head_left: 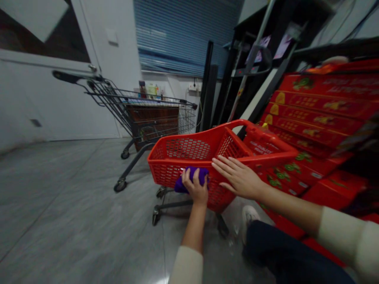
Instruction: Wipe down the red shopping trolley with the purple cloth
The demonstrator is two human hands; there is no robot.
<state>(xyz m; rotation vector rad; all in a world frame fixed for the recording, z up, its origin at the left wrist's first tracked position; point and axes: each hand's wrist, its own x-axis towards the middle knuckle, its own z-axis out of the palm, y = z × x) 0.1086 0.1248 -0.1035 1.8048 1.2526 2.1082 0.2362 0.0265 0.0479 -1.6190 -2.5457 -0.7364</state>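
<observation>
My left hand (194, 187) is closed around a soft purple bundle (191, 179) against the red cart (189, 148); my right hand (238, 177) lies open, fingers spread, holding nothing, at its rim.

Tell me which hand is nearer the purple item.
Left hand, gripping the purple item. Right hand, apart to its right, on the red cart's rim.

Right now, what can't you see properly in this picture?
The soft purple thing: head view, the left hand covers part of it, so I can't tell what it is.
The words on the red boxes: head view, too small and blurred to read.
The small bottles behind the wire shopping cart: head view, too small to read, and the cart's wires cross in front.
</observation>
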